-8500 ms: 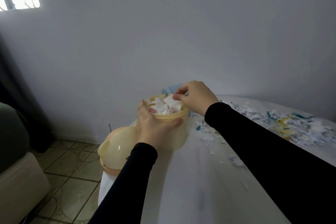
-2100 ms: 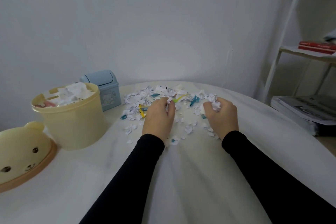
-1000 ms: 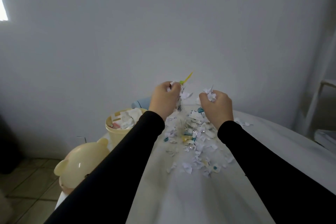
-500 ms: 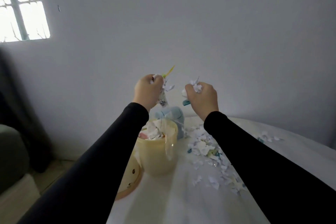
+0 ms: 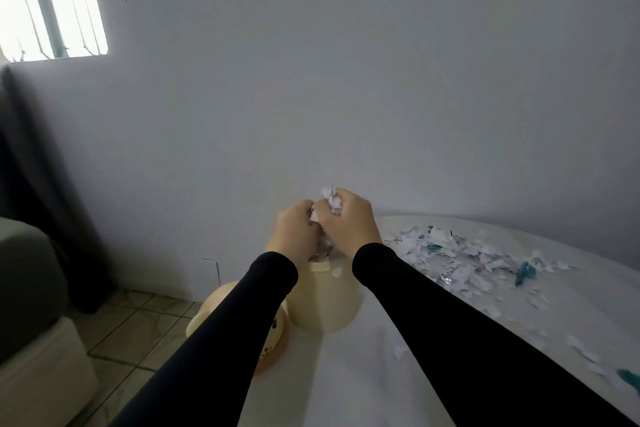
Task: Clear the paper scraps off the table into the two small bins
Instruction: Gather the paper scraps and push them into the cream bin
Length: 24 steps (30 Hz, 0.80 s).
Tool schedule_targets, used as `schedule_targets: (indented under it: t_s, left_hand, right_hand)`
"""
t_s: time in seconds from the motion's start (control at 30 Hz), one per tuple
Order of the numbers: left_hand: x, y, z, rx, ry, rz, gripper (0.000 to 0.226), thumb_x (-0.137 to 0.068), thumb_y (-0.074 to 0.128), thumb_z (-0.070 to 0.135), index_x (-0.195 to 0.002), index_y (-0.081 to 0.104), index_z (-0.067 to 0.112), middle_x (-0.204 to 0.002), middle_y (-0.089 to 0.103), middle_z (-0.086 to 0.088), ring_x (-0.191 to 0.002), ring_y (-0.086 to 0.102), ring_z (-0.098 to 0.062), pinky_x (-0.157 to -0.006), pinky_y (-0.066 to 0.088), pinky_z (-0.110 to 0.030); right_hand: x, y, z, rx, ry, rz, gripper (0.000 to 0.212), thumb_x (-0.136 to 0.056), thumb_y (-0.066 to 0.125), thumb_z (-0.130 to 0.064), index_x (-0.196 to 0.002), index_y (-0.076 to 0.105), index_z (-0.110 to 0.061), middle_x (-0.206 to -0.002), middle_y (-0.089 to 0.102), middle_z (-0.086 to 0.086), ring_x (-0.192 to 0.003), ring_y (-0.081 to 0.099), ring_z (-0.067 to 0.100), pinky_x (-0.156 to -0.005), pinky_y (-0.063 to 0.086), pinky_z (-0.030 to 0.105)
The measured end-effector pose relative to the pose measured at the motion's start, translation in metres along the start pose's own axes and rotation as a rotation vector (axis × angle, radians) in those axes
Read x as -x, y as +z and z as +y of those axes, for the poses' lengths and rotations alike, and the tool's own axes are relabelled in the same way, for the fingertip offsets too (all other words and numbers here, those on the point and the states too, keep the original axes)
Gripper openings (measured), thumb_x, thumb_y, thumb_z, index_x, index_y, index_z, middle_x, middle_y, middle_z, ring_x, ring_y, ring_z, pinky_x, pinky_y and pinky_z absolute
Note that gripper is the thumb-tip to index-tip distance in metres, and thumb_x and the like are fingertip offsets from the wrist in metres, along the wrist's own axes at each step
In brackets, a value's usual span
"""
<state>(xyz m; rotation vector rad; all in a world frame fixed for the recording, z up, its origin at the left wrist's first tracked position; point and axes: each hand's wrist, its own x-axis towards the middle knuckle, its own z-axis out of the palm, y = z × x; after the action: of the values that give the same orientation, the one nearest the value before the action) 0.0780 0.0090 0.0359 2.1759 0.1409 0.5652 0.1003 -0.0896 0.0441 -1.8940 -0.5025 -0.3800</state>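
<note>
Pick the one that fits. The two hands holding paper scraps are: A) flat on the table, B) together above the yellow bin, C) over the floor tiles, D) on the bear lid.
B: the left hand and right hand grip scraps over the yellow bin.

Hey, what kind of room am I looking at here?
Probably a room in a home: a barred window in a plain wall, a tiled floor, what looks like a cushioned seat, and a white table strewn with paper scraps.
</note>
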Motion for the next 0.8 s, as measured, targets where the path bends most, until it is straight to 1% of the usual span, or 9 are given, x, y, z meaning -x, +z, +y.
schedule_targets:
  t_s: [0.07,0.2,0.33,0.47,0.53,0.6,0.7,0.73,0.8]
  left_hand:
    - [0.001,0.001,-0.001,-0.024,0.005,-0.022,0.019,-0.088,0.043,0.008,-0.094,0.062,0.008,-0.072,0.062,-0.004,-0.057,0.058,-0.019,-0.051,0.050,-0.028]
    - [0.002,0.003,0.002,-0.169,0.029,-0.072,0.022,-0.089,0.043,0.010,-0.099,0.061,0.006,-0.086,0.065,-0.007,-0.067,0.058,-0.018,-0.054,0.044,-0.022]
    - [0.007,0.002,0.010,-0.186,0.029,-0.171,0.023,-0.090,0.041,0.008,-0.104,0.059,0.006,-0.092,0.067,-0.010,-0.071,0.059,-0.019,-0.051,0.044,-0.018]
    - [0.007,-0.002,0.012,-0.181,0.023,-0.168,0.026,-0.088,0.042,0.004,-0.110,0.056,0.012,-0.092,0.062,-0.006,-0.079,0.057,-0.022,-0.053,0.041,-0.020]
    - [0.005,-0.004,0.011,-0.153,0.011,-0.146,0.029,-0.090,0.042,0.006,-0.115,0.054,0.013,-0.090,0.061,-0.005,-0.075,0.055,-0.020,-0.052,0.039,-0.020]
    - [0.003,-0.004,0.009,-0.050,-0.010,-0.092,0.027,-0.093,0.041,0.011,-0.116,0.054,0.015,-0.089,0.063,-0.004,-0.067,0.056,-0.014,-0.048,0.040,-0.020]
    - [0.006,-0.002,0.007,0.104,-0.011,0.012,0.023,-0.098,0.039,0.018,-0.115,0.054,0.014,-0.085,0.057,0.005,-0.064,0.052,-0.006,-0.045,0.038,-0.007]
    - [0.008,-0.001,0.007,0.123,0.003,0.033,0.023,-0.099,0.039,0.021,-0.114,0.054,0.013,-0.084,0.055,0.007,-0.067,0.052,-0.006,-0.049,0.039,-0.006]
    - [0.011,0.000,0.008,0.120,0.032,0.032,0.023,-0.099,0.039,0.027,-0.112,0.053,0.014,-0.092,0.057,0.004,-0.080,0.053,-0.011,-0.061,0.038,-0.014]
  right_hand:
    - [0.001,0.001,0.004,0.032,-0.002,-0.011,0.024,-0.088,0.052,-0.022,-0.067,0.047,-0.011,-0.060,0.048,-0.001,-0.058,0.044,0.018,-0.053,0.036,0.027]
    - [0.001,-0.001,0.010,0.081,0.044,-0.064,0.028,-0.091,0.049,-0.025,-0.070,0.051,-0.006,-0.060,0.048,0.000,-0.058,0.045,0.019,-0.053,0.037,0.029]
    - [0.005,-0.009,0.010,0.132,0.049,-0.099,0.028,-0.091,0.046,-0.024,-0.068,0.047,-0.008,-0.062,0.049,0.002,-0.057,0.044,0.018,-0.052,0.034,0.029]
    - [0.007,-0.017,0.009,0.199,0.002,-0.125,0.031,-0.091,0.047,-0.021,-0.062,0.038,-0.013,-0.066,0.045,0.000,-0.059,0.040,0.016,-0.050,0.029,0.026]
    - [0.005,-0.020,0.010,0.268,-0.069,-0.133,0.030,-0.091,0.047,-0.022,-0.063,0.039,-0.013,-0.075,0.045,0.002,-0.069,0.042,0.019,-0.055,0.030,0.027]
    - [0.005,-0.020,0.012,0.338,-0.128,-0.157,0.027,-0.091,0.047,-0.023,-0.068,0.042,-0.011,-0.081,0.044,0.003,-0.074,0.044,0.021,-0.063,0.034,0.030]
    - [0.005,-0.020,0.014,0.464,-0.155,-0.238,0.024,-0.092,0.045,-0.023,-0.072,0.043,-0.010,-0.083,0.043,0.003,-0.079,0.046,0.023,-0.070,0.038,0.033]
    - [0.005,-0.021,0.012,0.528,-0.145,-0.281,0.022,-0.092,0.044,-0.024,-0.075,0.046,-0.010,-0.087,0.046,0.004,-0.082,0.047,0.024,-0.071,0.037,0.033]
    - [0.004,-0.021,0.007,0.669,-0.154,-0.369,0.019,-0.092,0.042,-0.027,-0.086,0.053,-0.012,-0.096,0.052,0.007,-0.092,0.051,0.028,-0.081,0.037,0.036]
